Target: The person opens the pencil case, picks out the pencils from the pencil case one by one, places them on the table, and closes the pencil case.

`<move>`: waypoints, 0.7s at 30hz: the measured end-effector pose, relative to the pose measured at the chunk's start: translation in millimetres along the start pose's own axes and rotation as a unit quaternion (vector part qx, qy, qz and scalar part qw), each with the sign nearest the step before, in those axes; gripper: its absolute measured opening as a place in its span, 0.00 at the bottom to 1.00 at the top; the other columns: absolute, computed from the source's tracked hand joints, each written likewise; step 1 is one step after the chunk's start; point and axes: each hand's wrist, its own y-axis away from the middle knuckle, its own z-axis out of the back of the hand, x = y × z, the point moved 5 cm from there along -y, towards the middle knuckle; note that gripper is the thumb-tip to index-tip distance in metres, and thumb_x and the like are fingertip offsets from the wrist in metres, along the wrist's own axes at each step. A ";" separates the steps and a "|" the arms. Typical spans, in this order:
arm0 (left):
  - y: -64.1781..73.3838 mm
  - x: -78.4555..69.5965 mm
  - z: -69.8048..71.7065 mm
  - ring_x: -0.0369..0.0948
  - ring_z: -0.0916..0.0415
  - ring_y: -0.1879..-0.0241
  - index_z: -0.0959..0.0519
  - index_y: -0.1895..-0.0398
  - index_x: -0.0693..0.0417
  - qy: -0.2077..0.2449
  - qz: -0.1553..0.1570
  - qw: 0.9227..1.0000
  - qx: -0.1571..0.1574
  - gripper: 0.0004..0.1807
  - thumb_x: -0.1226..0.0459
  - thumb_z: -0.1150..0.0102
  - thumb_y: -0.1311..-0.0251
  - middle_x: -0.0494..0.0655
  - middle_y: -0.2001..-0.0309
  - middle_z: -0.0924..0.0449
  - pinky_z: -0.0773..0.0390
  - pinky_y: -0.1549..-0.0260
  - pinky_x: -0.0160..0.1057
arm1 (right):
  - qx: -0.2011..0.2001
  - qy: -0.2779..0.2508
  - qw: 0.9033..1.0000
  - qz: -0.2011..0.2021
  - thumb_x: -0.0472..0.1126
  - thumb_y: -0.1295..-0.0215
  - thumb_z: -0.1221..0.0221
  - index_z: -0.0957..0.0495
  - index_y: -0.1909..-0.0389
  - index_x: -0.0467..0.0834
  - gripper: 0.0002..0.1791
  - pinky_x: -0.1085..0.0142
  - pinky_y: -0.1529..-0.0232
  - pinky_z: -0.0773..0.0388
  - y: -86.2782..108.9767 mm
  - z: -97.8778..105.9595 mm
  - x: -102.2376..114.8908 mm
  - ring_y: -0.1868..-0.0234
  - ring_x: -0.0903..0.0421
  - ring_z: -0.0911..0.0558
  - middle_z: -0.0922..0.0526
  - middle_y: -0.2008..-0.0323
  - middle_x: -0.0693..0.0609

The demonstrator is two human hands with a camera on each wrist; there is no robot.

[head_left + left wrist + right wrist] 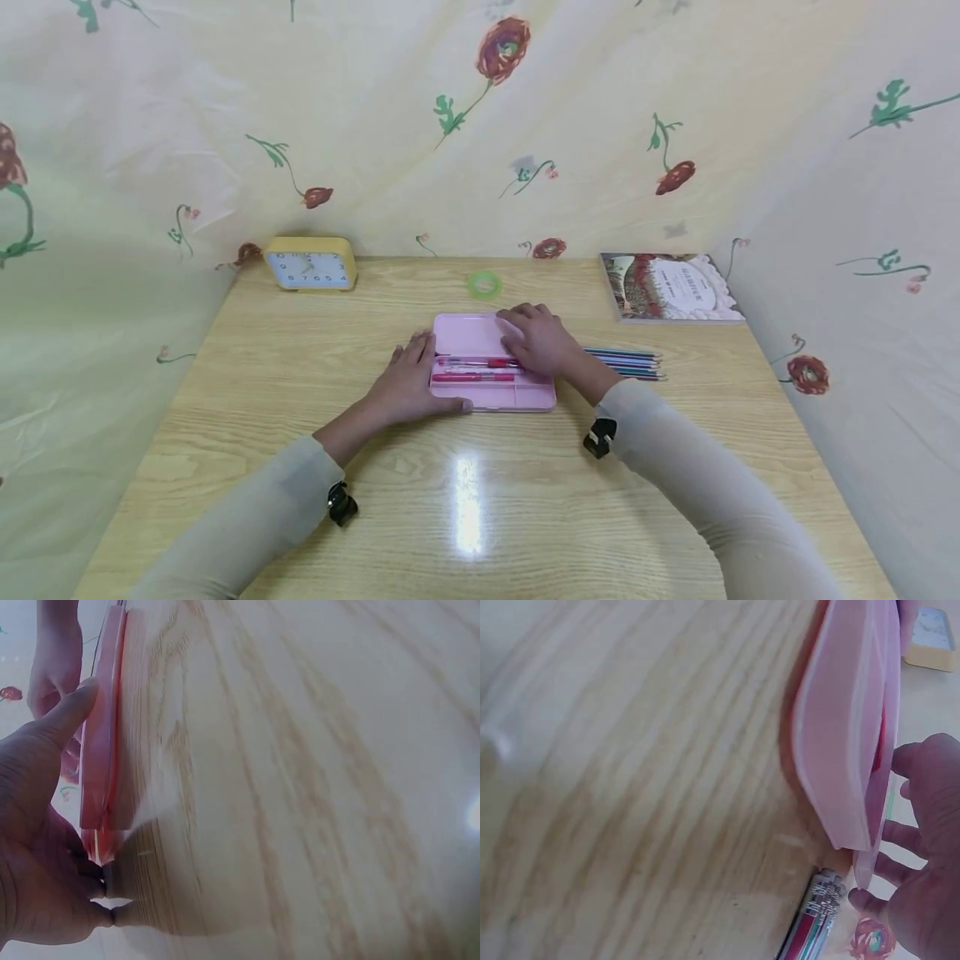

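Observation:
A pink pencil case (pixel 480 400) lies on the table with its lid (pixel 465 335) opened away from me. Inside are a bright pink pen (pixel 472 377) and other pens, one with a red part (pixel 502 363). My left hand (pixel 408 387) holds the case's left end, thumb along the front wall and fingers at the side. With my right hand (pixel 543 342) I grip the right part of the lid, fingers over its far edge and thumb on its inner face. In the right wrist view the fingers bend round the lid's edge (pixel 864 874).
Several dark pencils (pixel 626 364) lie right of the case, partly behind my right wrist. A green tape roll (pixel 484 285) is beyond the lid. At the back stand a yellow clock (pixel 311 264) on the left and a flat book (pixel 671 287) on the right.

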 end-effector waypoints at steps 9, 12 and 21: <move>2.1 -1.3 -0.5 0.60 0.62 0.09 0.68 0.09 0.64 0.041 0.011 0.999 -0.020 0.86 0.29 0.20 0.51 0.65 0.09 0.62 0.61 0.10 0.61 | -0.071 0.013 0.997 0.000 0.50 0.18 0.39 0.25 0.21 0.46 0.30 0.33 0.34 0.21 11.6 28.6 12.5 0.28 0.34 0.26 0.22 0.28 0.40; 4.1 -2.1 -0.1 0.61 0.62 0.09 0.68 0.09 0.64 0.041 0.010 0.999 -0.027 0.86 0.30 0.19 0.51 0.65 0.09 0.62 0.61 0.10 0.61 | -0.107 0.017 0.994 0.032 0.49 0.19 0.38 0.21 0.25 0.43 0.27 0.37 0.39 0.20 24.3 41.7 24.6 0.33 0.36 0.24 0.19 0.32 0.41; 7.3 -0.2 -3.5 0.63 0.62 0.09 0.66 0.09 0.65 0.024 0.011 0.999 -0.037 0.84 0.27 0.23 0.49 0.67 0.09 0.63 0.58 0.10 0.60 | -0.083 0.076 0.975 0.192 0.53 0.19 0.36 0.13 0.35 0.44 0.22 0.41 0.45 0.10 59.6 32.7 65.1 0.44 0.44 0.10 0.09 0.44 0.45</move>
